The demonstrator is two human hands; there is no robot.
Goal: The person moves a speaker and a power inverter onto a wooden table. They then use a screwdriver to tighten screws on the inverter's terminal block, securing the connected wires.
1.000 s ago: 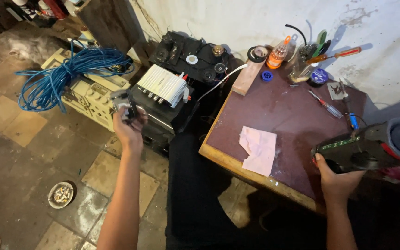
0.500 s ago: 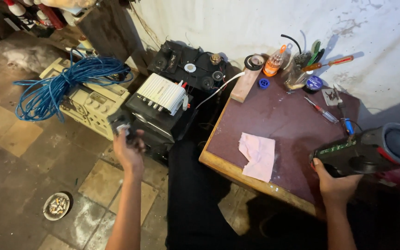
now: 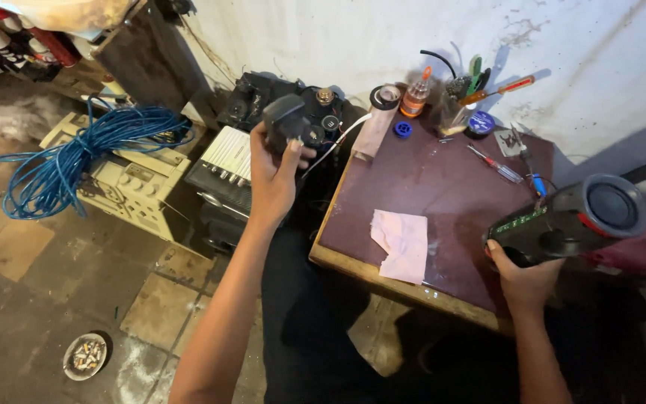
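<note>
White plaster wall [image 3: 353, 37] spans 12 to 2 o'clock, stained and chipped, with hard shadows cast on it. Small wooden worktop [image 3: 428, 187] with a dull maroon top sits at 2 o'clock against that wall. Floor [image 3: 31, 299] at 7 to 9 o'clock is worn, mismatched stone tile, dusty. Dark wooden plank [image 3: 136, 52] leans at 11 o'clock. Light is harsh, coming from the camera side.

The cable [image 3: 76, 157] is blue, the table [image 3: 443, 194] maroon, the cloth [image 3: 401, 243] pale pink, the speaker [image 3: 570, 221] black with red trim, the bottle [image 3: 415, 96] orange.
</note>
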